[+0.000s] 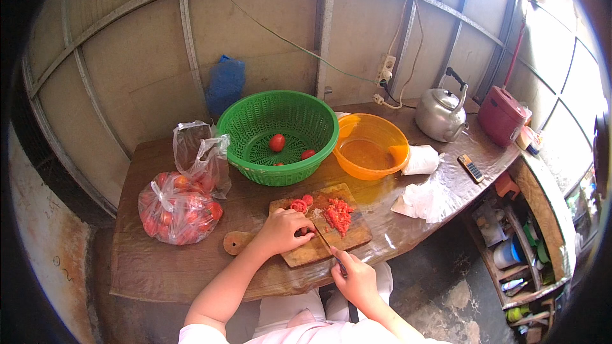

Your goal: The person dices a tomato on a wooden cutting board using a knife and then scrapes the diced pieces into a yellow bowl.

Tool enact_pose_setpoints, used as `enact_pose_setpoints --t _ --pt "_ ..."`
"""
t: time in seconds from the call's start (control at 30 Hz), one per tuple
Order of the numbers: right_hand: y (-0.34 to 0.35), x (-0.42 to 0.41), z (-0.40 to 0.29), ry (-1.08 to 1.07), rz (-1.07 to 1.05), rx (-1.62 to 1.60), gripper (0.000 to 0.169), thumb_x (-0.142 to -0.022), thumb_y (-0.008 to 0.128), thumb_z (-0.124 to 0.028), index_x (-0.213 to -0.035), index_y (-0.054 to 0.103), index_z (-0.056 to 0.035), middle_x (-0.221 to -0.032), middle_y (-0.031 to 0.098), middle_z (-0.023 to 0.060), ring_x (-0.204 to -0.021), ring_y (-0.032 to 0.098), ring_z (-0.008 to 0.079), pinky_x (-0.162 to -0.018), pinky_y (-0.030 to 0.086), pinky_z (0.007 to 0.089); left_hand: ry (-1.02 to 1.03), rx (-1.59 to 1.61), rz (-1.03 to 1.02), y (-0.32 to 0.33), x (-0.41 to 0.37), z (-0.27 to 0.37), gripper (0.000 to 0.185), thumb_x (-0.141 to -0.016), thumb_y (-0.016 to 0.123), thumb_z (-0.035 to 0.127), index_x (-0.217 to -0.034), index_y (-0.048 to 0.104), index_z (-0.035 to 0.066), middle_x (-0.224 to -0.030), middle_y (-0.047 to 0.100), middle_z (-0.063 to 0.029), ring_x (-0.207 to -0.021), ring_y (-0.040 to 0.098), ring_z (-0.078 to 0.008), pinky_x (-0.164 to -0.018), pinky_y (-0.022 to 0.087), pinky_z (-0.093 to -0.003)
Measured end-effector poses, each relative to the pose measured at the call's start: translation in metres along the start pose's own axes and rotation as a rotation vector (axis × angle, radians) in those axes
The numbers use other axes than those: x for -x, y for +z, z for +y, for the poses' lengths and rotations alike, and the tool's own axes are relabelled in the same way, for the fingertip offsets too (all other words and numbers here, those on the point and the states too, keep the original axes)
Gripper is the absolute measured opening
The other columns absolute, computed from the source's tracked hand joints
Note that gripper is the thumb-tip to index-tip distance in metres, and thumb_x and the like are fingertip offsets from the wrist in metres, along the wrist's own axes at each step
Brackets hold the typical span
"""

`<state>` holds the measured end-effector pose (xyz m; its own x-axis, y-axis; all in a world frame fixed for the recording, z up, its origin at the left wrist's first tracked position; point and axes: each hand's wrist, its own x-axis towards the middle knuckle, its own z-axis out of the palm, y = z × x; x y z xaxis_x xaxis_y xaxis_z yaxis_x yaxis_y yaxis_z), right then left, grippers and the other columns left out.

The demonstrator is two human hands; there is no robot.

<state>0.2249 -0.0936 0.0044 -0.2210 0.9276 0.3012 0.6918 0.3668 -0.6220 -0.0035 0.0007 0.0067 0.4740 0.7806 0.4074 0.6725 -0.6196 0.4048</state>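
Note:
A wooden cutting board (pixel 356 234) with a rounded handle lies near the table's front edge. My left hand (pixel 287 231) curls its fingers over a tomato piece (pixel 302 232) on the board, mostly hidden beneath them. My right hand (pixel 355 272) grips a knife (pixel 323 238) by its dark handle, the blade pointing toward the left fingertips. Tomato slices (pixel 299 205) rest at the board's far side, just beyond the left hand. Right of the blade sits a heap of diced tomato (pixel 339 215).
Left stands a clear plastic bag of tomatoes (pixel 179 215). Behind the board are a green plastic basket (pixel 282 172) holding a few tomatoes (pixel 277 143) and an orange basin (pixel 370 172). White plastic (pixel 425 196), a calculator (pixel 471 168), a kettle (pixel 440 114) and a maroon container (pixel 502 117) lie rightward.

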Motion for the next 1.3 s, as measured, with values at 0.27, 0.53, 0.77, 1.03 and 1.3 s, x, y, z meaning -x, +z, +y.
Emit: enact_pose_setpoints --t 0.27,0.53,0.77,1.03,1.3 --pt "0.005 -0.005 0.004 0.026 -0.005 0.033 0.039 -0.086 0.065 -0.011 -0.125 0.066 -0.0138 -0.088 0.070 0.0122 -0.071 0.070 0.0282 -0.065 0.056 0.0391 0.001 0.003 -0.008 0.001 0.000 -0.001 0.016 -0.080 0.079 0.027 -0.087 0.074 0.014 -0.076 0.068 0.0018 -0.078 0.066 -0.0175 -0.075 0.049 -0.0363" --pt "0.001 0.001 0.007 0.027 0.007 0.022 0.044 -0.085 0.064 -0.013 -0.129 0.064 -0.0179 -0.084 0.068 0.0109 -0.074 0.070 0.0311 -0.065 0.056 0.0433 0.016 0.013 0.018 0.005 0.000 -0.002 0.016 -0.080 0.078 0.027 -0.088 0.074 0.014 -0.077 0.068 0.0016 -0.077 0.066 -0.0174 -0.073 0.048 -0.0365" --pt "-0.004 0.002 0.000 0.022 -0.018 0.040 0.039 -0.085 0.065 -0.009 -0.124 0.067 -0.0120 -0.087 0.070 0.0114 -0.072 0.071 0.0264 -0.066 0.056 0.0379 0.018 0.004 0.029 0.008 0.001 -0.002 0.016 -0.081 0.078 0.028 -0.088 0.073 0.014 -0.076 0.068 0.0018 -0.078 0.066 -0.0173 -0.074 0.048 -0.0362" --pt "0.002 -0.005 0.004 0.021 -0.002 -0.001 0.041 -0.086 0.064 -0.012 -0.127 0.065 -0.0144 -0.088 0.069 0.0112 -0.075 0.070 0.0304 -0.067 0.056 0.0413 0.011 0.018 0.019 0.007 0.000 -0.001 0.016 -0.081 0.078 0.028 -0.088 0.073 0.014 -0.076 0.067 0.0016 -0.078 0.066 -0.0182 -0.074 0.048 -0.0366" --pt "-0.003 0.002 0.002 0.043 -0.024 0.019 0.042 -0.085 0.064 -0.012 -0.127 0.065 -0.0146 -0.087 0.069 0.0105 -0.075 0.070 0.0295 -0.067 0.056 0.0412 0.031 0.003 0.062 0.011 0.001 -0.004 0.017 -0.082 0.078 0.029 -0.087 0.072 0.014 -0.077 0.068 -0.0002 -0.080 0.066 -0.0200 -0.074 0.048 -0.0385"
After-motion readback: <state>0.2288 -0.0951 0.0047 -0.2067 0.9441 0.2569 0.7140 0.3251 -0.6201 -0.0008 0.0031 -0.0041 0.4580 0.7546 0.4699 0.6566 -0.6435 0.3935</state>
